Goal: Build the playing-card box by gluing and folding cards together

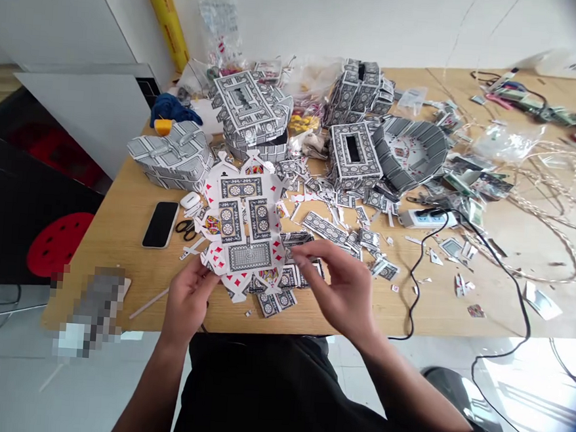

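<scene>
A flat panel of joined playing cards (pixel 249 257), with cut-outs in its middle and notched tabs along its edges, is tilted up over the table. My left hand (pixel 188 296) grips its lower left corner between thumb and fingers. Close to the panel's right edge, my right hand (pixel 345 289) has thumb and forefinger brought together in a pinch; anything between them is too small to make out. Beneath and beside the right hand lies an open box of folded cards (pixel 297 277). A joined card piece (pixel 276 303) lies at the table's front.
Finished card boxes (pixel 354 155) and a round card bowl (pixel 411 152) stand farther back. Card scraps (pixel 327 225) litter the middle. Left are a phone (pixel 160 224), scissors (pixel 187 229) and an earbud case (pixel 190 200). A power strip (pixel 428 218) trails black cables rightward.
</scene>
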Available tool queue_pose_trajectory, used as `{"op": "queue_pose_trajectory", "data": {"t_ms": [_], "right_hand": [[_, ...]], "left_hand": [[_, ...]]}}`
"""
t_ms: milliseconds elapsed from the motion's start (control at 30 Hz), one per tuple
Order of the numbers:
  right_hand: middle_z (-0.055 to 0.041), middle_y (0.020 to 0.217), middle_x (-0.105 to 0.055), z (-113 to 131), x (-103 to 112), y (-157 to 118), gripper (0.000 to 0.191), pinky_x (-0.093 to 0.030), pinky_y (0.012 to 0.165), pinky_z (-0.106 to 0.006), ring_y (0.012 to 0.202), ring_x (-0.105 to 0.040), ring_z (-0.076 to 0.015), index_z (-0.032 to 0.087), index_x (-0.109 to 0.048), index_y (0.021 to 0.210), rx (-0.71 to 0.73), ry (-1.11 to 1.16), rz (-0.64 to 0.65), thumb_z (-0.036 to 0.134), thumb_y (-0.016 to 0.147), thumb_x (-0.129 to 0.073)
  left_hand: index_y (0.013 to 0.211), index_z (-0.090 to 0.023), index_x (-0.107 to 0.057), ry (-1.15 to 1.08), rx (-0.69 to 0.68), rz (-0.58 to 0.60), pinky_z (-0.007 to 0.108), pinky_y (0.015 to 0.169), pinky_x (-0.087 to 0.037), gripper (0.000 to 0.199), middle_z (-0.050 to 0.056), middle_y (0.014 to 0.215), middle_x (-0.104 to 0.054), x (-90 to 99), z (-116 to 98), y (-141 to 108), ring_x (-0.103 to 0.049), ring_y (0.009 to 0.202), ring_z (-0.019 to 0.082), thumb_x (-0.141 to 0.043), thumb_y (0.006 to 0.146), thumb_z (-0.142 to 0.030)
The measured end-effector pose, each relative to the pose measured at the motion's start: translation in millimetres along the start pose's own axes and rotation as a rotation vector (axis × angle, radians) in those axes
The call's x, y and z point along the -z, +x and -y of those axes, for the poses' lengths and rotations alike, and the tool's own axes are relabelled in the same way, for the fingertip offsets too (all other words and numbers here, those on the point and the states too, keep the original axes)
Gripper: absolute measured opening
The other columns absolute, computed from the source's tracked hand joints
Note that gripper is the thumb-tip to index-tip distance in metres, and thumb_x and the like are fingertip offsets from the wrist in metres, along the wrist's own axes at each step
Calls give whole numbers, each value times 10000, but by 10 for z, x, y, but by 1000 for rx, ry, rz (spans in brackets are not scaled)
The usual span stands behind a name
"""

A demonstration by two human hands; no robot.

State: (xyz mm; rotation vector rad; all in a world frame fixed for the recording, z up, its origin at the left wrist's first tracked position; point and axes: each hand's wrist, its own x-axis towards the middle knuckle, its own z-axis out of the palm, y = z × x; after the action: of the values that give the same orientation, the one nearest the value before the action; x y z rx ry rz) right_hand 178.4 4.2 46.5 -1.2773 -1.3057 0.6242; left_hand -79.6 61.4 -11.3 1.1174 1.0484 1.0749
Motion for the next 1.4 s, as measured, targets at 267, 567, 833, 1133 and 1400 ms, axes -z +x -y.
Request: {"op": "queue_pose_trajectory", "data": {"t_ms": [267,567,833,1133,1400], "right_hand": [[-82,1182,-819,-344,11,0,277,-640,1002,-436,1077,-786,-237,243,-760,1179,-377,241,74,447,992,-758],[-98,1116,-839,-688,340,-41,225,-637,961,-476,999,-800,-261,206,-775,1089,-341,-146,37,391,982,-708],[-117,1158,-811,-686,203,-182,208,-623,961,-439,1071,-789,-288,191,-758,1223,-80,-474,388,220,1066,-624],[-147,1117,-784,-797,107,-262,217,-602,951,-485,1024,-753,-307,146,-739,1215,32,-635,487,271,1109,-597],[-144,1167,-776,-778,120,-273,223,-602,974,-496,1085,-741,-312,165,-716,1267,38,-549,439,269,1105,-604]], "left_hand": [[1139,-171,-808,34,42,-16,375,944,-638,368,114,1178,-819,65,114,-1,-773,1115,299,-874,884,-427],[1234,-180,-787,16,26,-159,306,897,-641,555,125,1252,-814,276,-46,256,-768,1159,292,-963,761,-411],[1034,-164,-812,-172,109,-162,274,694,-606,412,73,1000,-813,115,-88,628,-750,849,206,-962,668,-282],[937,-186,-755,-269,192,-111,232,585,-579,379,23,858,-778,-13,-15,829,-681,642,124,-941,606,-190],[1025,-218,-740,-254,142,-108,226,604,-574,465,18,916,-788,-76,19,843,-690,698,130,-965,619,-221]]}}
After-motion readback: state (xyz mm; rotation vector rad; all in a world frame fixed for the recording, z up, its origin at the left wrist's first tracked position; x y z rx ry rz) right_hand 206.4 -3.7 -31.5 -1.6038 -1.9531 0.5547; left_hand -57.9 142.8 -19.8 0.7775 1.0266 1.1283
